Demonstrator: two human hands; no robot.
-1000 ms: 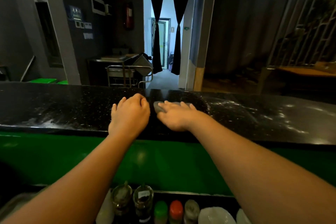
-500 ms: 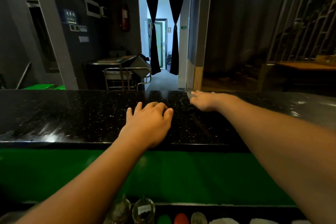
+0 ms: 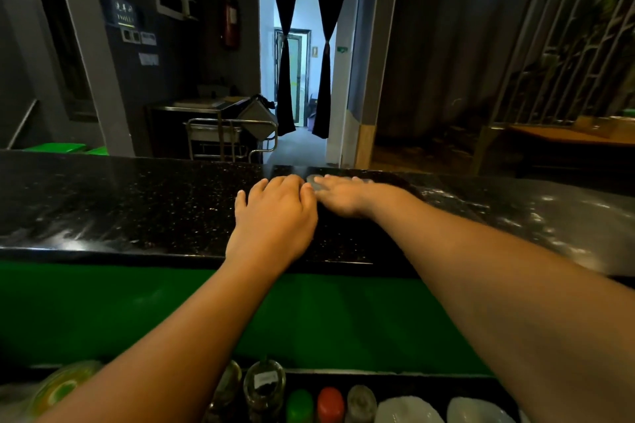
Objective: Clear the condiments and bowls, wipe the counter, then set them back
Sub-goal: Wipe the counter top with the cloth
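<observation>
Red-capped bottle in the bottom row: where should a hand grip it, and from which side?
Take the red-capped bottle by its cap, likely from straight above, pinching front to back: the green-capped bottle and grey-capped bottle flank it closely; its body is out of frame.

On the tabletop [image 3: 137, 203] the left hand [image 3: 275, 220] lies just left of the right hand [image 3: 343, 196], which rests on a cloth [image 3: 314, 182] — below the near edge stand jars [image 3: 264, 385], then bottles [image 3: 299, 405] and bowls [image 3: 405, 410] to their right.
</observation>
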